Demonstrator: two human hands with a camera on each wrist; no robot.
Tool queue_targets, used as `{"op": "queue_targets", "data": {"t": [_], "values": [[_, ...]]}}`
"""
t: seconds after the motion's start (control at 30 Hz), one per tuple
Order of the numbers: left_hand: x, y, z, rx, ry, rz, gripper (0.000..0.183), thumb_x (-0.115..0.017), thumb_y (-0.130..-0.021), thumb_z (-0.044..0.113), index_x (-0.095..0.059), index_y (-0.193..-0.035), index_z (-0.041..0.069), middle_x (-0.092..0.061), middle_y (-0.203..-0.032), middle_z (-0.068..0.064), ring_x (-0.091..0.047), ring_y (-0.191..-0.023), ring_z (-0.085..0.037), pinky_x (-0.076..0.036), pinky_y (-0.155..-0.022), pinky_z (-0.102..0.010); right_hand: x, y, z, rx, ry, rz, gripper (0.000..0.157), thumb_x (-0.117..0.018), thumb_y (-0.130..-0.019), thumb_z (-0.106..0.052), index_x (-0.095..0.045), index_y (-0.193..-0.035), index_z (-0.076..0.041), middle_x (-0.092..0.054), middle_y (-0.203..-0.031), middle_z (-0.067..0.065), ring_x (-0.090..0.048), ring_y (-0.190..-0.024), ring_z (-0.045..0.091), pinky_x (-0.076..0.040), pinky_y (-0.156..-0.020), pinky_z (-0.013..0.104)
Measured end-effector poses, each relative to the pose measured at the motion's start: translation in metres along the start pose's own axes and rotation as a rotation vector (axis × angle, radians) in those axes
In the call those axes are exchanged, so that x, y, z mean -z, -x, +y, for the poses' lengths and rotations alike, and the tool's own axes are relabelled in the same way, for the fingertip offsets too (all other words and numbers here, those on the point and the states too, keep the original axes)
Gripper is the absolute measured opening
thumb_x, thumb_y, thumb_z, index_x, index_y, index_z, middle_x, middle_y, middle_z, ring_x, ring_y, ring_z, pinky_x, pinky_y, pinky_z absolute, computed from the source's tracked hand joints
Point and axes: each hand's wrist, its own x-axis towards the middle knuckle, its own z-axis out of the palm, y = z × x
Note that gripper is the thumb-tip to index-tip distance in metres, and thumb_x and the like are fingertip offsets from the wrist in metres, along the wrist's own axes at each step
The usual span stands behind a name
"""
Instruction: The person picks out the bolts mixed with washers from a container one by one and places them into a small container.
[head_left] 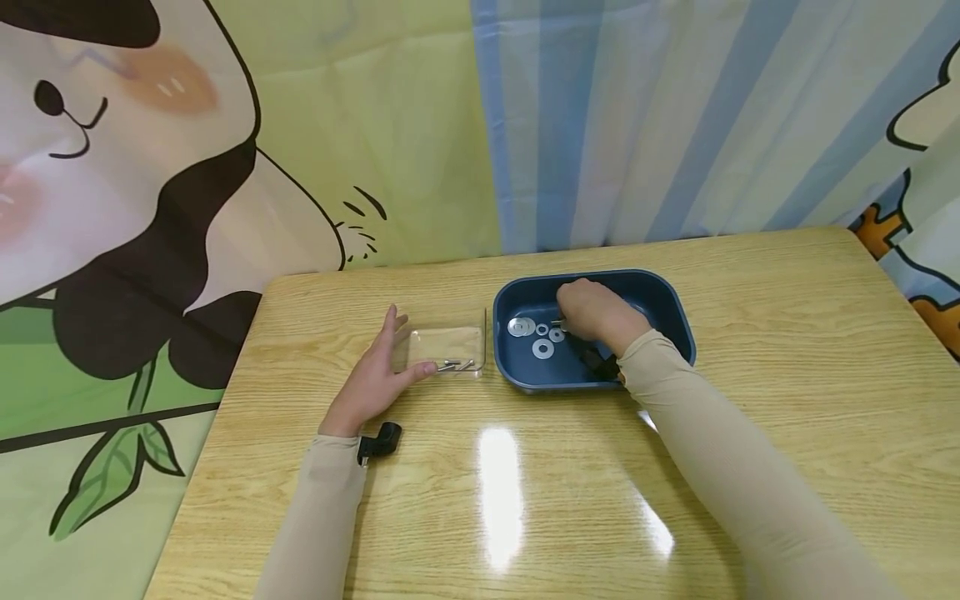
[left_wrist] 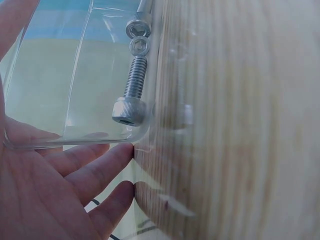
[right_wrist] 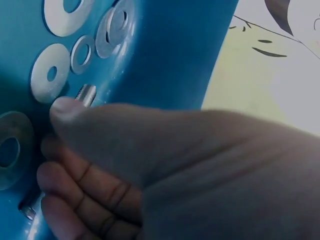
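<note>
In the head view, my left hand (head_left: 375, 371) rests spread against the left end of a clear plastic box (head_left: 446, 337), its thumb along the front edge. Hex socket bolts (head_left: 457, 365) lie at the box's front side; the left wrist view shows a socket-head bolt (left_wrist: 131, 92) close up, with straight fingers touching the box's outside. My right hand (head_left: 596, 312) reaches into a dark blue bin (head_left: 592, 386). Its thumb and fingers pinch a metal bolt (right_wrist: 86, 95), whose shank end pokes past the thumb; the rest is hidden.
Several flat washers (head_left: 543, 348) lie in the left part of the blue bin. Another metal piece (right_wrist: 30, 207) shows under the right fingers. A printed curtain (head_left: 405, 133) hangs behind the wooden table (head_left: 427, 500). The box and bin stand close side by side.
</note>
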Motion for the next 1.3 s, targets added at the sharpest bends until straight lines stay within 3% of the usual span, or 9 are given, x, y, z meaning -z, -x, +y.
{"op": "queue_targets", "data": {"t": [0.13,0.37,0.53,0.73,0.93,1.3], "values": [[0.0,0.001,0.001,0.001,-0.001,-0.001,0.111,-0.068,-0.091,0.057,0.016,-0.159,0.032,-0.02,-0.166,-0.003,-0.025,-0.149,-0.034,-0.024,-0.115,-0.061,0.0,0.002,-0.001,0.033,-0.044,0.051,0.025,-0.065,-0.097,-0.007,-0.063,-0.072,-0.009,-0.048,-0.067,0.002,-0.048,-0.062,0.02,-0.041,-0.064,0.034],[0.0,0.0,0.002,0.002,-0.004,-0.002,0.112,-0.068,-0.09,0.059,0.016,-0.159,0.032,-0.02,-0.166,-0.004,-0.024,-0.149,-0.034,-0.024,-0.115,-0.062,0.004,0.006,-0.006,0.053,-0.063,0.074,0.013,-0.065,-0.097,-0.008,-0.072,-0.087,-0.004,-0.059,-0.072,0.004,-0.054,-0.066,0.02,-0.045,-0.066,0.034],[0.0,0.0,0.001,0.003,-0.005,0.001,0.112,-0.068,-0.09,0.058,0.016,-0.159,0.033,-0.02,-0.166,-0.002,-0.024,-0.149,-0.033,-0.023,-0.115,-0.062,0.006,0.011,-0.009,0.071,-0.064,0.121,0.018,-0.063,-0.098,-0.008,-0.07,-0.082,-0.004,-0.054,-0.066,0.002,-0.051,-0.062,0.019,-0.043,-0.062,0.033],[0.0,0.001,0.0,0.002,0.0,0.003,0.111,-0.07,-0.091,0.053,0.016,-0.158,0.033,-0.021,-0.166,-0.004,-0.024,-0.15,-0.033,-0.023,-0.116,-0.062,0.011,0.018,-0.013,0.11,-0.065,0.2,0.01,-0.064,-0.098,-0.008,-0.071,-0.095,-0.002,-0.067,-0.084,0.007,-0.06,-0.073,0.021,-0.052,-0.074,0.038],[0.0,0.001,0.0,0.004,-0.004,0.003,0.111,-0.07,-0.091,0.053,0.016,-0.159,0.033,-0.021,-0.166,-0.003,-0.025,-0.149,-0.034,-0.024,-0.115,-0.062,0.015,0.026,-0.019,0.105,-0.083,0.208,0.017,-0.064,-0.099,-0.012,-0.07,-0.11,0.0,-0.07,-0.101,0.012,-0.064,-0.08,0.022,-0.054,-0.081,0.04],[0.0,0.0,0.0,0.004,-0.015,0.001,0.111,-0.07,-0.092,0.051,0.016,-0.159,0.031,-0.021,-0.166,-0.004,-0.024,-0.149,-0.034,-0.022,-0.116,-0.062,0.014,0.038,-0.025,0.157,-0.156,0.301,0.017,-0.065,-0.098,-0.011,-0.07,-0.11,0.001,-0.069,-0.101,0.011,-0.063,-0.08,0.02,-0.053,-0.077,0.039]]}}
